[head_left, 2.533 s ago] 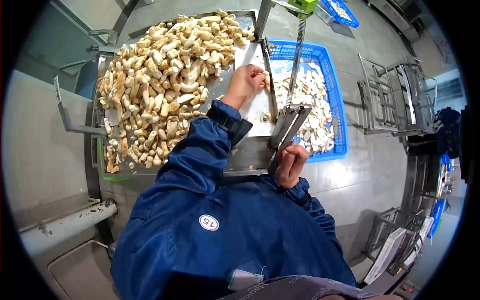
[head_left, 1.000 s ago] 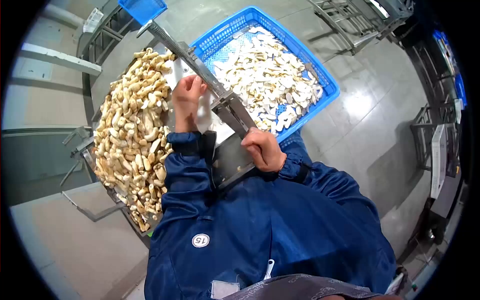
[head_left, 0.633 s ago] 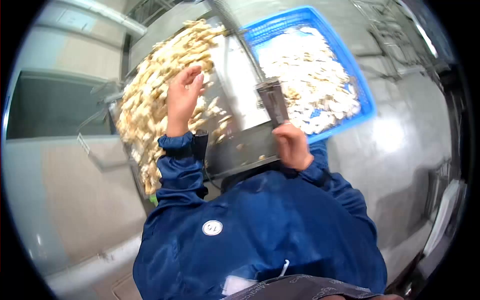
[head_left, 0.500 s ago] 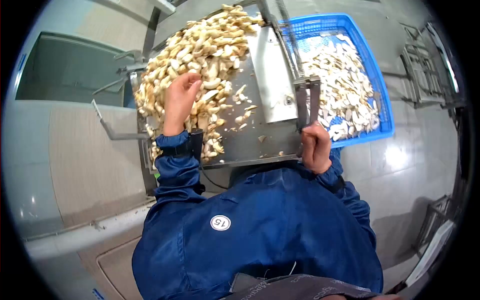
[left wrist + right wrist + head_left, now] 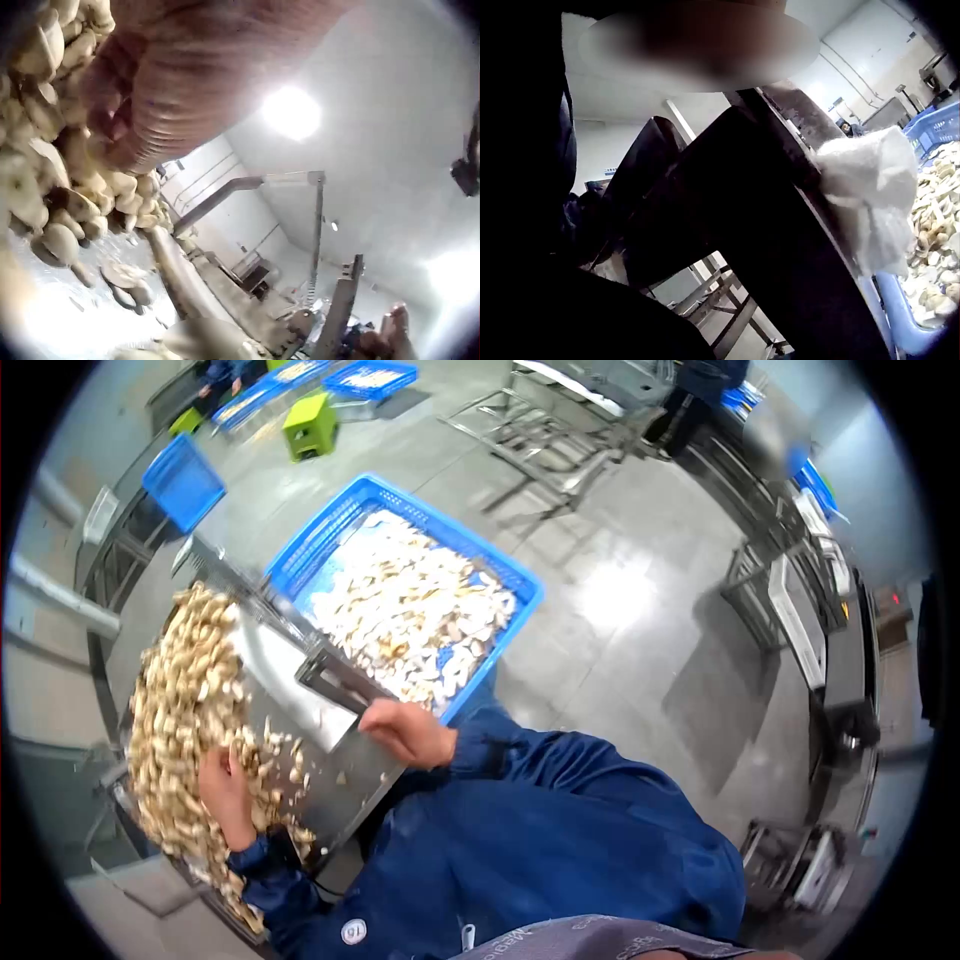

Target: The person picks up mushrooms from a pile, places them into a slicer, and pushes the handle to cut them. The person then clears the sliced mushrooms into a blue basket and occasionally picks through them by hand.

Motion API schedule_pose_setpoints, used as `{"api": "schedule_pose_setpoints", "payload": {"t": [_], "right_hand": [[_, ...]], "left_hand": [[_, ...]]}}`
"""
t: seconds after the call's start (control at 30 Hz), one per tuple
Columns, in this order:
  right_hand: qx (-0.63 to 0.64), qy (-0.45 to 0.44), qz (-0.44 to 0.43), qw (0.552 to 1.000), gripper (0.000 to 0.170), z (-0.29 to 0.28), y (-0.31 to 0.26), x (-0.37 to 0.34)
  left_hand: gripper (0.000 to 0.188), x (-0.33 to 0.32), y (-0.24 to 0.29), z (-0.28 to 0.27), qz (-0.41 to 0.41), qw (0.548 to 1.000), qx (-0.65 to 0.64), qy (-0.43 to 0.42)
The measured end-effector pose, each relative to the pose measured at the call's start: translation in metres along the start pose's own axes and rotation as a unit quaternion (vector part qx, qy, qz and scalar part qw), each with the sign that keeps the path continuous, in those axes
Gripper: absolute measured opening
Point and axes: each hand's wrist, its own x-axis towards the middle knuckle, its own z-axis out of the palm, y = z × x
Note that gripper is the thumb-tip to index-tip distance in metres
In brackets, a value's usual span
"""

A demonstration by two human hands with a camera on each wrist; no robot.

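A big heap of whole mushrooms [image 5: 185, 700], pale with tan-brown skins, covers the left of the metal table. My left hand [image 5: 226, 795] reaches into its near side. In the left wrist view bent fingers and thumb are right at the mushrooms [image 5: 71, 202]; I cannot tell whether one is pinched. With my right hand [image 5: 410, 733] I grip the end of the metal lever [image 5: 335, 675] of a hand slicer, beside a white board [image 5: 285, 670]. Behind the lever, a blue basket [image 5: 500, 565] holds many pale mushroom slices [image 5: 400, 590]. The right wrist view is mostly dark.
Bits of mushroom lie on the metal table [image 5: 350, 790] near its front edge. A green stool [image 5: 310, 428] and more blue baskets [image 5: 370, 378] stand further back. Metal racks [image 5: 540, 440] stand on the floor. A white bag or cloth [image 5: 874, 180] hangs by the basket.
My left hand has left the slicer's board and moved left to the mushroom heap. My right hand stays at the lever. The head view has turned right.
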Motion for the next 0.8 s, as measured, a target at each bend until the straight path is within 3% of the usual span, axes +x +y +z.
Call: {"api": "schedule_pose_setpoints", "payload": {"t": [0.03, 0.1, 0.13, 0.17, 0.2, 0.23, 0.27, 0.3, 0.33, 0.37, 0.4, 0.43, 0.47, 0.5, 0.53, 0.57, 0.63, 0.7, 0.77, 0.8], "right_hand": [[-0.020, -0.001, -0.020, 1.000, 0.014, 0.000, -0.002, 0.000], [-0.017, -0.020, -0.011, 1.000, 0.013, -0.001, -0.007, 0.003], [-0.017, -0.018, -0.012, 1.000, 0.013, -0.001, -0.009, 0.004], [-0.019, -0.017, -0.010, 1.000, 0.013, 0.001, -0.010, 0.004], [-0.021, -0.014, -0.009, 1.000, 0.013, 0.000, -0.011, 0.004], [-0.028, -0.001, -0.008, 1.000, 0.014, -0.002, -0.011, 0.003], [-0.030, 0.009, -0.006, 0.999, 0.014, 0.000, -0.009, 0.001], [-0.022, 0.011, -0.004, 1.000, 0.015, 0.005, -0.005, 0.000], [-0.019, 0.002, -0.011, 1.000, 0.018, 0.005, 0.004, -0.003], [-0.029, 0.005, -0.008, 1.000, 0.022, 0.009, 0.010, -0.007], [-0.011, 0.007, 0.027, 1.000, 0.024, 0.009, 0.006, -0.007], [-0.016, 0.030, -0.032, 0.999, 0.025, 0.005, 0.001, -0.002], [-0.012, 0.035, -0.014, 0.999, 0.022, 0.007, -0.001, -0.002], [0.024, 0.050, -0.021, 0.998, 0.019, 0.010, 0.005, -0.005], [0.008, 0.061, -0.040, 0.997, 0.015, 0.009, 0.009, -0.005], [0.030, 0.050, -0.009, 0.998, 0.013, 0.009, 0.002, -0.004], [0.026, 0.053, -0.050, 0.997, 0.014, 0.012, 0.006, -0.004], [0.021, 0.026, -0.004, 0.999, 0.015, 0.005, -0.020, 0.017], [0.126, 0.027, 0.102, 0.986, 0.013, 0.002, -0.066, 0.057], [0.145, 0.029, 0.114, 0.982, 0.012, 0.001, -0.079, 0.076]], "left_hand": [[0.012, 0.003, 0.016, -0.003, -0.006, 0.999, -0.038, -0.006], [0.013, 0.015, 0.044, 0.012, -0.013, 0.972, -0.236, -0.007], [0.011, 0.029, 0.046, 0.030, -0.061, 0.945, -0.312, -0.082], [0.013, 0.040, 0.046, 0.060, -0.033, 0.930, -0.363, -0.051], [0.014, 0.052, 0.063, 0.066, -0.054, 0.905, -0.408, -0.106], [0.014, 0.072, 0.057, 0.109, -0.088, 0.871, -0.474, -0.096], [0.019, 0.072, 0.076, 0.105, -0.050, 0.844, -0.522, -0.114], [0.026, 0.086, 0.071, 0.128, 0.065, 0.961, -0.269, -0.007], [0.031, 0.094, 0.074, 0.147, -0.013, 0.918, -0.393, -0.047], [0.028, 0.091, 0.093, 0.131, 0.003, 0.932, -0.361, -0.024], [0.029, 0.097, 0.084, 0.156, -0.015, 0.880, -0.473, -0.045], [0.026, 0.089, 0.112, 0.127, -0.027, 0.920, -0.390, 0.000], [0.020, 0.090, 0.122, 0.105, -0.031, 0.931, -0.358, -0.069], [0.017, 0.091, 0.124, 0.094, -0.082, 0.881, -0.442, -0.146], [0.017, 0.087, 0.110, 0.131, -0.124, 0.811, -0.568, -0.064], [0.016, 0.085, 0.107, 0.131, -0.122, 0.804, -0.576, -0.078], [0.016, 0.080, 0.111, 0.120, -0.117, 0.811, -0.568, -0.079], [0.015, 0.083, 0.113, 0.115, -0.130, 0.827, -0.540, -0.086], [0.014, 0.083, 0.113, 0.115, -0.116, 0.826, -0.546, -0.077], [0.016, 0.090, 0.104, 0.143, -0.112, 0.841, -0.525, -0.071]]}}
